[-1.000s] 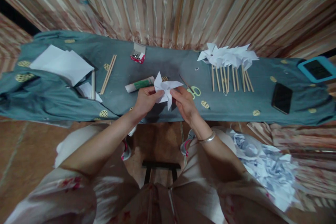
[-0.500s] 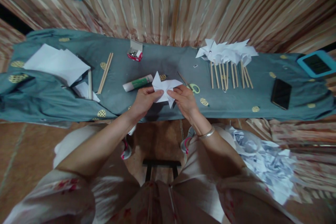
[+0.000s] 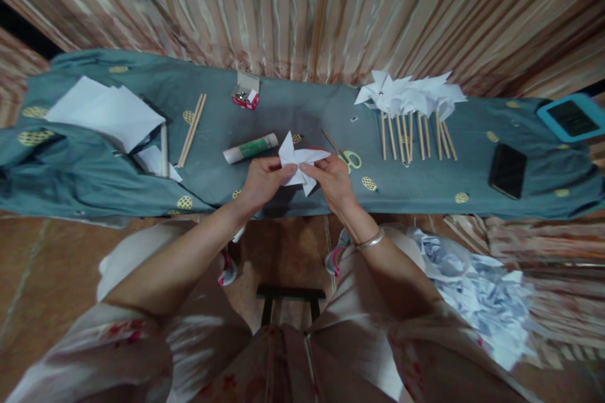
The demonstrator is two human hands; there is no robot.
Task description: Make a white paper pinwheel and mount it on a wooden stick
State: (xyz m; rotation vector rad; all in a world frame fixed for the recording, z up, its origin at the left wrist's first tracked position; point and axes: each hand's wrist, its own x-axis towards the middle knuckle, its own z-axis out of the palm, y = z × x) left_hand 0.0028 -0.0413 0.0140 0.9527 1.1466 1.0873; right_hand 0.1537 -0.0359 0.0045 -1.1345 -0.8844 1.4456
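Both my hands hold a white paper pinwheel (image 3: 297, 156) just above the near edge of the teal cloth-covered table (image 3: 293, 107). My left hand (image 3: 263, 180) pinches its left side and my right hand (image 3: 332, 180) pinches its centre and right side; the fingertips almost meet. A glue stick (image 3: 250, 148) lies just beyond my left hand. Green-handled scissors (image 3: 348, 159) lie just past my right hand.
Several finished pinwheels on wooden sticks (image 3: 410, 107) lie at the right. A black phone (image 3: 507, 170) and a blue-cased tablet (image 3: 571, 116) are further right. White paper sheets (image 3: 106, 112), loose sticks (image 3: 191, 130) and a small red pin box (image 3: 246, 94) lie left. Crumpled paper scraps (image 3: 477, 293) pile on the floor.
My right fingers have slid inward toward the pinwheel's centre, closing the gap to my left fingers. The pinwheel stays in place above the table edge.
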